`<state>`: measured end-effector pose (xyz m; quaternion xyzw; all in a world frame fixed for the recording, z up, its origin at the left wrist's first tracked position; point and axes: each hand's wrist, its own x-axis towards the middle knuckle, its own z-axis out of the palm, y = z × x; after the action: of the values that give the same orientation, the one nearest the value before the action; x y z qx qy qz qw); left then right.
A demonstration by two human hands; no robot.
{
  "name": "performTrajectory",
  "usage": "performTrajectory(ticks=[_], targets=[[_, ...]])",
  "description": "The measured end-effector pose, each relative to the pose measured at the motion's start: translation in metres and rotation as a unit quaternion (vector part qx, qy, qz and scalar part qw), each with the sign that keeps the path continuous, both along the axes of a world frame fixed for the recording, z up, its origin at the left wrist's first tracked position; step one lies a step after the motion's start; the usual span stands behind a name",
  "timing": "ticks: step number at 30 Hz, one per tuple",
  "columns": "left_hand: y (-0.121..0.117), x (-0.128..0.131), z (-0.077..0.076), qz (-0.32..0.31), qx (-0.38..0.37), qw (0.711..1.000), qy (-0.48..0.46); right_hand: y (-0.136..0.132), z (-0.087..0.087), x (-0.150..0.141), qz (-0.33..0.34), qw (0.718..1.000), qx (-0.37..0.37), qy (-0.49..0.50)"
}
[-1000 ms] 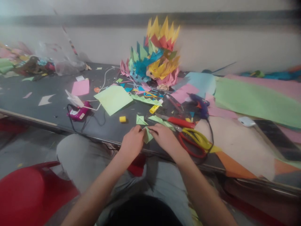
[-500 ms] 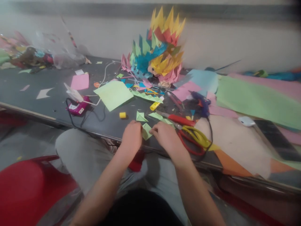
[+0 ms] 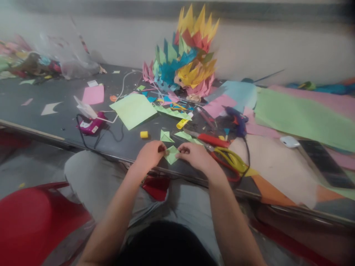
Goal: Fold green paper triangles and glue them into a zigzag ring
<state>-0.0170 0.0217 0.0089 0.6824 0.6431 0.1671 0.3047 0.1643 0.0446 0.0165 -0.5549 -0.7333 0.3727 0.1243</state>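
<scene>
Between my hands, at the table's front edge, is a small folded piece of green paper [image 3: 172, 155]. My left hand [image 3: 151, 154] pinches its left corner, and my right hand [image 3: 194, 157] pinches the right one. Just beyond it lies another folded green paper piece [image 3: 166, 136], with green paper strips [image 3: 186, 137] to its right. A larger square of pale green paper [image 3: 133, 111] lies farther back on the left. Scissors with yellow handles [image 3: 233, 161] and a red-handled cutter [image 3: 213, 140] rest to the right of my right hand.
A spiky multicoloured paper model [image 3: 188, 62] stands against the wall. A purple box with a cord [image 3: 93, 123] and a yellow cap [image 3: 144, 134] are on the left. A glue stick [image 3: 182, 123], a glue gun [image 3: 237, 120], a phone [image 3: 325, 162] and large coloured sheets [image 3: 302, 114] lie rightward.
My left hand has shifted left and its grip has moved to the paper's left corner. The green piece now shows more fully between both hands.
</scene>
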Motion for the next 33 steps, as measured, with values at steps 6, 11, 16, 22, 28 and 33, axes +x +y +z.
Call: performTrajectory(ticks=[6, 11, 16, 22, 28, 33], targets=[[-0.009, -0.01, -0.005, -0.054, 0.055, 0.996, -0.035, 0.0, -0.014, 0.009, 0.029, 0.996, 0.024, 0.077], [-0.007, -0.017, -0.008, -0.091, 0.074, 0.993, -0.033, 0.0, -0.015, 0.015, 0.087, 0.987, 0.088, 0.099], [-0.006, -0.026, -0.011, -0.168, 0.133, 0.977, -0.01, -0.003, -0.019, 0.018, 0.162, 0.958, 0.224, 0.082], [-0.006, -0.034, -0.009, -0.288, 0.244, 0.924, 0.062, -0.006, -0.029, 0.028, 0.253, 0.903, 0.341, 0.062], [-0.006, -0.04, -0.002, -0.393, 0.329, 0.846, 0.15, -0.01, -0.027, 0.037, 0.325, 0.875, 0.359, -0.024], [-0.005, -0.041, 0.0, -0.412, 0.349, 0.825, 0.167, -0.009, -0.023, 0.036, 0.356, 0.879, 0.313, -0.047]])
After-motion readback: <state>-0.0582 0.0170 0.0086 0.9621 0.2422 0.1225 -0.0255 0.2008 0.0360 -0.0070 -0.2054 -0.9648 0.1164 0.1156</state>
